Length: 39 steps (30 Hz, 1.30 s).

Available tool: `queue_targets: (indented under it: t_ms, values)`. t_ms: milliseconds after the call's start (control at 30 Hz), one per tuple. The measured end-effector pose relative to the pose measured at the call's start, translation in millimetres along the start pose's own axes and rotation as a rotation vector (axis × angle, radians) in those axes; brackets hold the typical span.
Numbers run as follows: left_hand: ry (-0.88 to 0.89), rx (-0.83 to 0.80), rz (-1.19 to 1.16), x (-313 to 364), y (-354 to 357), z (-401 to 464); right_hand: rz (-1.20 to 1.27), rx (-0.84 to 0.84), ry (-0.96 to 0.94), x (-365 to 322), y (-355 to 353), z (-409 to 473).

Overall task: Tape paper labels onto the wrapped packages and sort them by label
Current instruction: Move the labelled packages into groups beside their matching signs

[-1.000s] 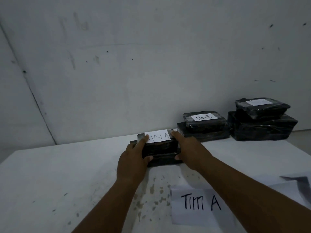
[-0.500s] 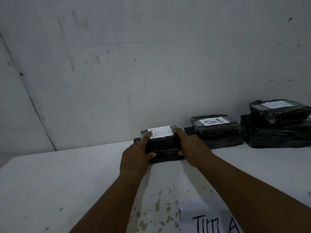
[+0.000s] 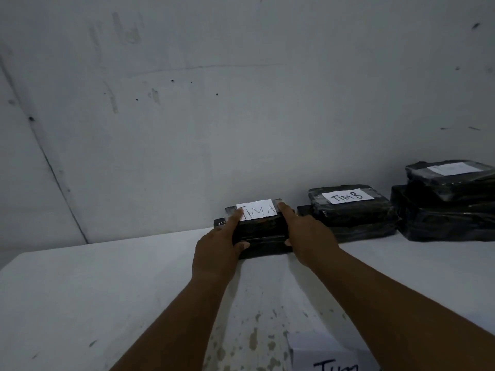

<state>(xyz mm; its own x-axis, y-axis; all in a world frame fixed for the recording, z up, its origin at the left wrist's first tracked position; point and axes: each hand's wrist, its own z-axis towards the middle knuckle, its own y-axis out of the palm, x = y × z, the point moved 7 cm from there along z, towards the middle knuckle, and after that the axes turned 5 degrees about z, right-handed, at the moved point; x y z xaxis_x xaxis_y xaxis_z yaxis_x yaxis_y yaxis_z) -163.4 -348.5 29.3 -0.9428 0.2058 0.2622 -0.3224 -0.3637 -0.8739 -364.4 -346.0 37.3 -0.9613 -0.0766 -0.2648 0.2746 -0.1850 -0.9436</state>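
My left hand [image 3: 217,250] and right hand [image 3: 308,235] hold a black wrapped package [image 3: 261,234] at the centre of the frame, one hand on each end. On each hand the index finger lies extended along the top edge of the package, beside the paper label [image 3: 257,209] marked "TIM A"; the thumb presses the near face, and the remaining fingers wrap the ends. The package sits on a second black package [image 3: 263,249] of similar size, and this stack rests on the white counter [image 3: 107,290] against the rear wall [image 3: 241,103].

To the right of centre, a second stack of black packages [image 3: 351,212] carries a label [image 3: 347,196] marked "TIM B". It stands just beside my right hand. At the right edge of the frame, a third stack [image 3: 444,210] carries a white label [image 3: 452,168]; its text is not legible.

At the lower edge, right of centre, a white paper sheet [image 3: 321,354] lies on the counter with partly cut-off black lettering. The counter surface near it shows dark flecks.
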Motion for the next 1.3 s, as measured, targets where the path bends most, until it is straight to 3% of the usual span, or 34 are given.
queue_targets:
  t_ms: [500,700,867,1000,1133,1300]
  values:
    - [0.000,-0.057,-0.118,-0.1,-4.5,-5.4,-0.021,0.001,-0.013,-8.5,-3.9,1.2]
    - [-0.201,0.293,-0.259,2.5,-46.1,-54.3,0.075,0.010,-0.065,-7.1,-27.7,-9.5]
    - [-0.273,0.023,-0.619,17.5,-25.9,-107.7,0.187,0.067,-0.021,2.4,-61.5,-59.8]
    - [-0.296,-0.154,-0.669,37.3,-19.5,-143.7,0.288,0.172,0.028,6.3,-78.2,-131.2]
    - [-0.305,-0.186,-0.678,49.3,-20.1,-174.6,0.274,0.288,0.079,3.6,-85.7,-203.9]
    - [-0.262,-0.090,-0.647,58.4,-33.5,-213.0,0.329,0.364,0.146,10.9,-70.7,-272.1]
